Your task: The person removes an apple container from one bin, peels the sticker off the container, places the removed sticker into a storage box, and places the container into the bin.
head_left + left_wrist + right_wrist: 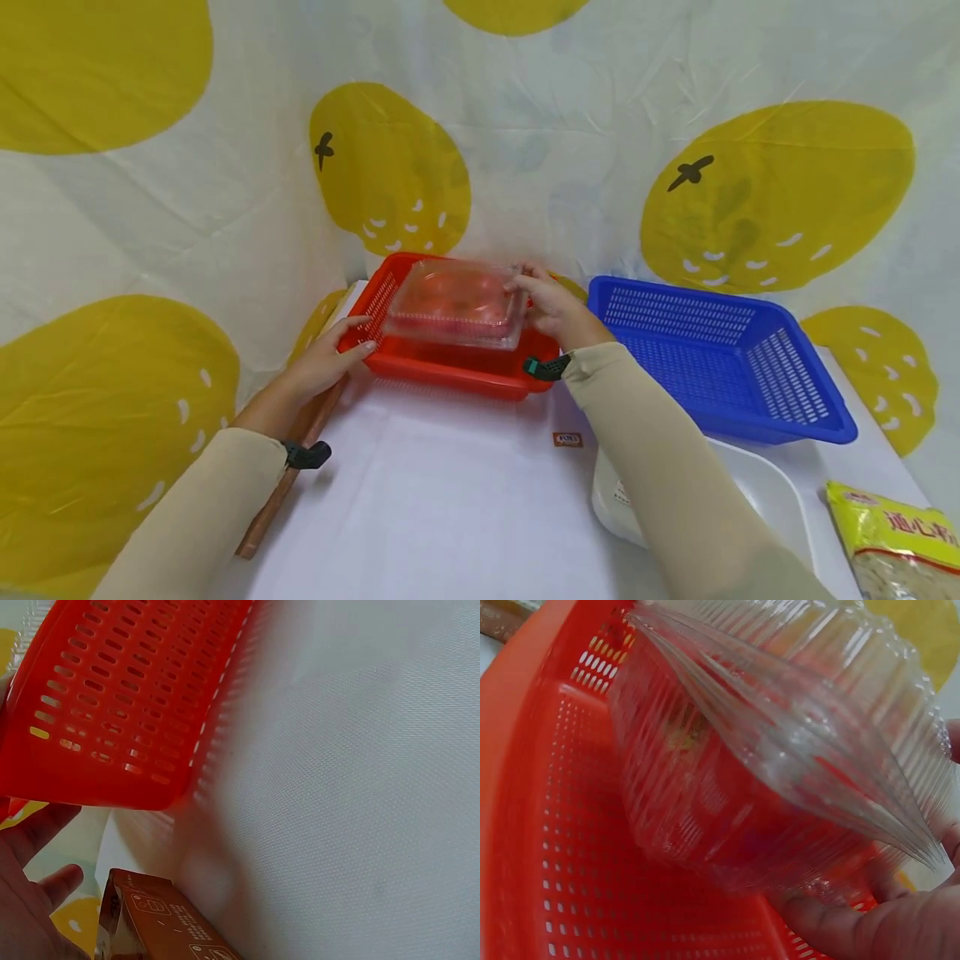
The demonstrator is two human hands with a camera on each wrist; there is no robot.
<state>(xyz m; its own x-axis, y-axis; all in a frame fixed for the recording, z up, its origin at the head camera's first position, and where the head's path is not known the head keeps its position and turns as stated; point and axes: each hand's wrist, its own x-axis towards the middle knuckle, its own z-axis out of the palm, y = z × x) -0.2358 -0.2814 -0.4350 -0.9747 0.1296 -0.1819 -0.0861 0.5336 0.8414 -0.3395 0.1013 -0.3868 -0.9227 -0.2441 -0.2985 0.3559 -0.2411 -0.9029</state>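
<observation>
My right hand (557, 310) grips the right end of a clear plastic clamshell box (453, 302), held tilted over a red slotted basket (450, 375). Round red items show through the clear plastic; their kind is unclear. In the right wrist view the thumb is under the edge of the clamshell box (780, 750), and the basket (525, 795) lies beneath. My left hand (326, 360) is at the basket's left end, with its fingers extended near the rim. In the left wrist view that hand (30, 892) has spread fingers beside the basket's corner and grips nothing.
A blue slotted basket (840, 423) stands to the right. In front of it is a white tub (776, 500), partly behind the right sleeve. A yellow pasta bag (900, 533) lies far right, a small orange card (567, 439) mid-table. A long brown box (288, 492) runs along the left edge.
</observation>
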